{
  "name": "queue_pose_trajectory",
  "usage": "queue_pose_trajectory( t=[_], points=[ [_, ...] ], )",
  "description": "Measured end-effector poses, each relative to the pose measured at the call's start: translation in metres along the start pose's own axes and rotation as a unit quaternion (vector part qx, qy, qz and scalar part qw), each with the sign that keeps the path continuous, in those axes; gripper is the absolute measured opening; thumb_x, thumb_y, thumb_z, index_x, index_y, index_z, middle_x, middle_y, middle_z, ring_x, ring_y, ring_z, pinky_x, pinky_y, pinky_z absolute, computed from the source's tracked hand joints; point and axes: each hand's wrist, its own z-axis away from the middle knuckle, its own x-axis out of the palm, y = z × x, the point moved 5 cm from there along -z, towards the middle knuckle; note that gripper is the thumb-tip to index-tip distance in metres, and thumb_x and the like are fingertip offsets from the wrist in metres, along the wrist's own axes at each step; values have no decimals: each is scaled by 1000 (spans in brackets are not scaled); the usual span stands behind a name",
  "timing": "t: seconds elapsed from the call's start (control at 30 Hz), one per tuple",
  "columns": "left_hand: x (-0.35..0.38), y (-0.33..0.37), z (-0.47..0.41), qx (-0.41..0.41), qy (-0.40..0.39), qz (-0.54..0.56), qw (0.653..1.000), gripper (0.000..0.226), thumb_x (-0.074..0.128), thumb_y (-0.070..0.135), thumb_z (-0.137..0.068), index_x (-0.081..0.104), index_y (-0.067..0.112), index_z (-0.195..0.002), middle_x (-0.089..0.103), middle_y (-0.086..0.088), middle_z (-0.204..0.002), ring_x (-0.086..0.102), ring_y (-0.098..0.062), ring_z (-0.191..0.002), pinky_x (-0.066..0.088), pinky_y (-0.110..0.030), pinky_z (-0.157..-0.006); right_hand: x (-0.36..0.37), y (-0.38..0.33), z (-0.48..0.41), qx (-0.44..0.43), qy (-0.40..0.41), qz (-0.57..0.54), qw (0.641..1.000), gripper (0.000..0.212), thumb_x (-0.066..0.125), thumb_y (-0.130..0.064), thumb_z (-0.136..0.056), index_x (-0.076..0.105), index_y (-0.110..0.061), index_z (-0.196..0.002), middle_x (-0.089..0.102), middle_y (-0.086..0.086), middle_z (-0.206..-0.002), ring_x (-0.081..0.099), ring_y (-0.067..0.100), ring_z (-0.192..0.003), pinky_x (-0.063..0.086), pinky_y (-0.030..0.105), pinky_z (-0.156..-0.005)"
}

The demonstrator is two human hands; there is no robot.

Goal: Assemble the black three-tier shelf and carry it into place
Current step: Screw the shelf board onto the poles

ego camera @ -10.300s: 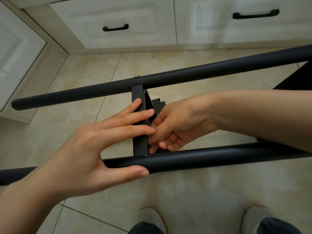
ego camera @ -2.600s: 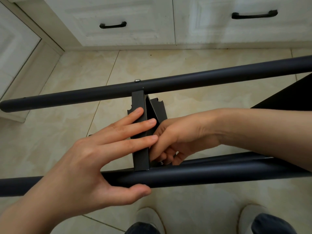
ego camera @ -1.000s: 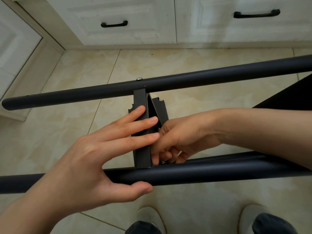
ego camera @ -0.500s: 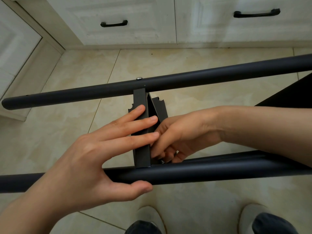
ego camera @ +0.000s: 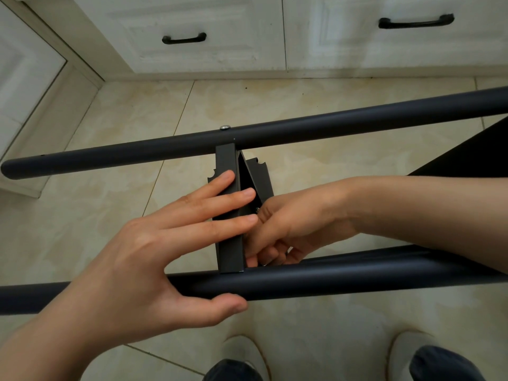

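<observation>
Over the beige tiled floor (ego camera: 330,105) lie the black shelf frame's 2 tubes, the far tube (ego camera: 357,125) and the near tube (ego camera: 357,273). The left hand (ego camera: 154,259) presses straight fingers on the crossbar (ego camera: 230,257) joining them, its thumb against the near tube. The right hand (ego camera: 297,224) curls at the crossbar's near end; I cannot tell what it pinches, if anything. A silver screw head (ego camera: 225,128) tops the far tube.

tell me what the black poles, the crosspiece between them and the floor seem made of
black poles: likely metal tube, matte dark paint; smooth round surface, soft sheen, screw head through one.
crosspiece: folded sheet metal, same finish; thin edges, notched ends.
floor: probably glazed ceramic tile; glossy beige marbling, grout lines.
</observation>
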Motion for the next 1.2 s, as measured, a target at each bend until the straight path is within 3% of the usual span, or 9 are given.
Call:
queue_pose_trajectory(
  t=[0.13,0.23,0.43,0.6,0.73,1.03,1.2],
  points=[
    [1,-2,0,-1,-9,-10,1000,65,67,59,-75,64,24,-130,52,10,-148,35,-8,-148,34,-19,-115,-1,-1,1,-12,-8,-36,999,28,59,-14,-95,68,-20,-68,52,-3,-67,47,9,-64,40,25,-72],
    [1,-2,0,0,-12,-10,1000,66,67,59,-75,63,24,-130,52,10,-148,35,-9,-148,34,-19,-115,0,-2,-1,-20,-12,-56,998,21,58,-9,-95,63,-15,-76,53,-1,-69,48,8,-63,42,24,-70],
    [1,-2,2,10,12,-11,1000,62,67,61,-77,63,29,-130,53,13,-148,37,-8,-147,35,-17,-114,0,1,-1,3,-11,-12,1000,26,58,-23,-97,67,-19,-72,51,-5,-65,47,8,-62,40,22,-66],
    [4,-6,4,15,21,5,1000,67,75,52,-73,59,25,-133,52,9,-148,38,-13,-147,35,-28,-117,1,0,-1,-11,-27,-56,998,22,58,-12,-94,62,-15,-72,54,-3,-65,49,9,-63,42,24,-71],
    [3,-6,2,14,10,-15,1000,66,70,58,-76,62,24,-132,52,9,-149,36,-11,-148,33,-21,-116,-1,0,-1,-16,-11,-34,999,28,60,-16,-95,68,-20,-69,51,-3,-64,48,9,-64,42,24,-70],
    [6,-11,4,26,23,-3,999,68,75,54,-75,59,25,-135,51,10,-150,37,-14,-148,34,-26,-118,0,-2,1,-29,-33,-53,998,38,59,-8,-95,72,-26,-64,61,-8,-63,50,8,-65,46,23,-73],
    [6,-12,5,30,33,6,999,69,76,53,-75,58,26,-136,51,12,-151,38,-15,-148,34,-29,-118,2,-1,1,-15,-22,-35,999,26,56,-14,-98,62,-16,-73,52,-3,-67,48,9,-65,42,23,-69]
  ],
)
